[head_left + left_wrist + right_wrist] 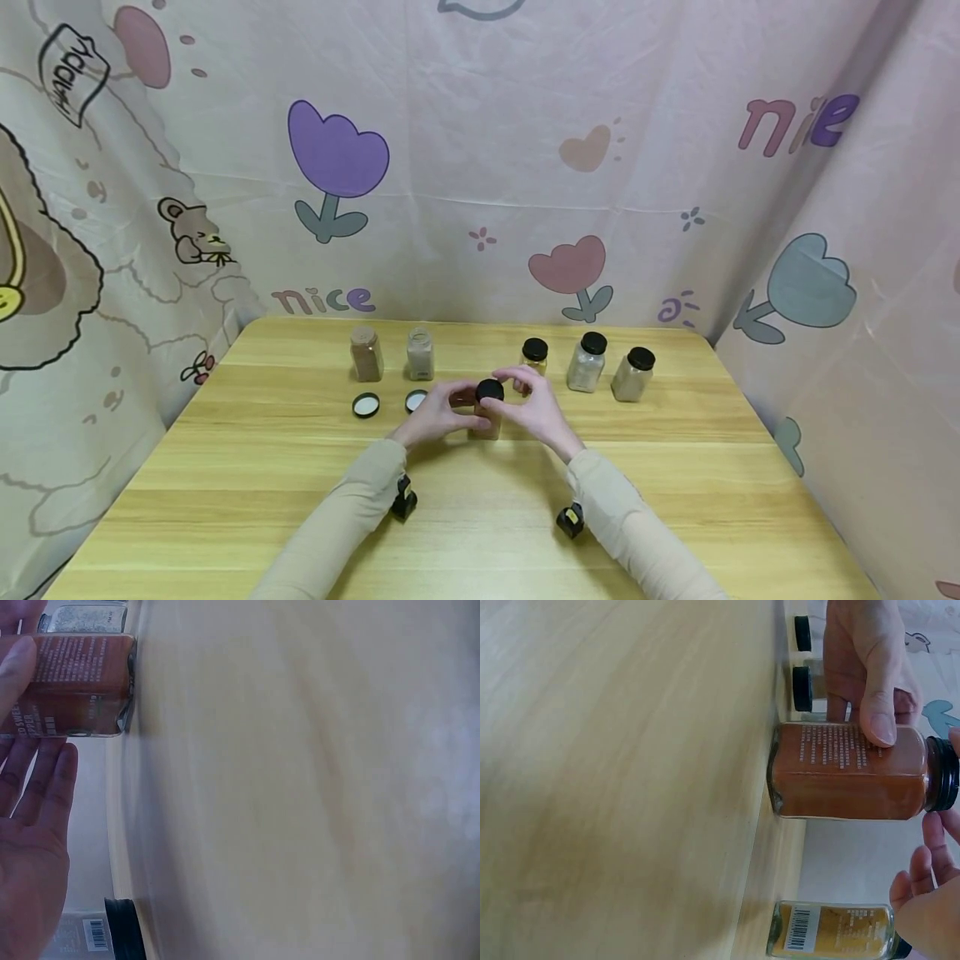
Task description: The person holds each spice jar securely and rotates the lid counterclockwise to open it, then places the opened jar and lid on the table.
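A square glass spice jar (487,427) of red-brown powder stands upright near the middle of the table, topped by a black lid (943,774). Around its body, my left hand (438,414) grips with thumb on the near side and fingers behind. My right hand (536,408) pinches the lid between thumb and fingers. White print covers the jar's side in the left wrist view, partly hidden by the left thumb (16,671). Close behind the right hand is a yellow-filled jar (840,930) with a black lid.
Two lidless jars stand at the back left, one brown-filled (367,357) and one pale (421,357). Before them lie two black lids with white insides, the left lid (366,406) fully visible. Two capped jars, one white-filled (586,367) and one greyish (632,379), stand at right.
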`<action>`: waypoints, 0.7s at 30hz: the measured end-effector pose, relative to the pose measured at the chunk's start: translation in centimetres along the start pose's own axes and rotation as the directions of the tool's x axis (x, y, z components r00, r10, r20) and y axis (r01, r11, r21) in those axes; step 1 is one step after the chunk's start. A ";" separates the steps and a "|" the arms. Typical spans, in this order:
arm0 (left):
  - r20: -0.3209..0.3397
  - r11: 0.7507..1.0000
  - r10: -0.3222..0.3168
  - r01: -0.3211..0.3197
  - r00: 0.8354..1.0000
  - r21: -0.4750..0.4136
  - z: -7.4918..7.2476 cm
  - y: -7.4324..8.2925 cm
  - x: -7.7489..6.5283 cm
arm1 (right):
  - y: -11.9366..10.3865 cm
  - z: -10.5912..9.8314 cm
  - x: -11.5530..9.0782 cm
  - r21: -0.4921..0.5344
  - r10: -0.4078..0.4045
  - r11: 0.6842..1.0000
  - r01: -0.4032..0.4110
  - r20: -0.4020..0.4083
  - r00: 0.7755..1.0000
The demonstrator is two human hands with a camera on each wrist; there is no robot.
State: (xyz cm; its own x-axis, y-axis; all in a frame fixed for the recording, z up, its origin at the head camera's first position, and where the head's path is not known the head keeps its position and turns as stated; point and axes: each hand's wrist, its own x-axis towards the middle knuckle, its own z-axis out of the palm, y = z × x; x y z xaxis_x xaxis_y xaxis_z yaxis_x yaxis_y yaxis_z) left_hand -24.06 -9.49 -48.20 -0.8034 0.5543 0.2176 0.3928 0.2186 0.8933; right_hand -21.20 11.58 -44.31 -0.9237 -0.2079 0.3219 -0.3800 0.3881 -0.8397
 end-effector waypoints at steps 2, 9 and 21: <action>-0.001 1.000 0.000 0.000 1.000 -0.003 0.0 0.0 0.0 | -0.1 0.0 0.0 0.000 0.001 1.000 -0.001 -0.012 1.000; 0.001 1.000 -0.003 0.003 1.000 -0.007 0.0 0.0 0.0 | -0.2 0.0 0.1 -0.001 0.018 1.000 -0.018 -0.007 1.000; 0.002 1.000 -0.007 0.007 1.000 -0.001 0.0 0.0 0.0 | -2.9 -0.7 -0.3 -0.017 0.035 0.999 -0.034 0.046 0.998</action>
State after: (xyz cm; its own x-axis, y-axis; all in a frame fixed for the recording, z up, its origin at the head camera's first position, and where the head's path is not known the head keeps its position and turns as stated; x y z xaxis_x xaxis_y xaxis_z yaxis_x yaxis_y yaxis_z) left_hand -24.09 -9.48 -48.14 -0.8052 0.5542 0.2110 0.3869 0.2213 0.8952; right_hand -19.84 11.17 -41.69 -0.9330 -0.2353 0.2723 -0.3493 0.4100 -0.8426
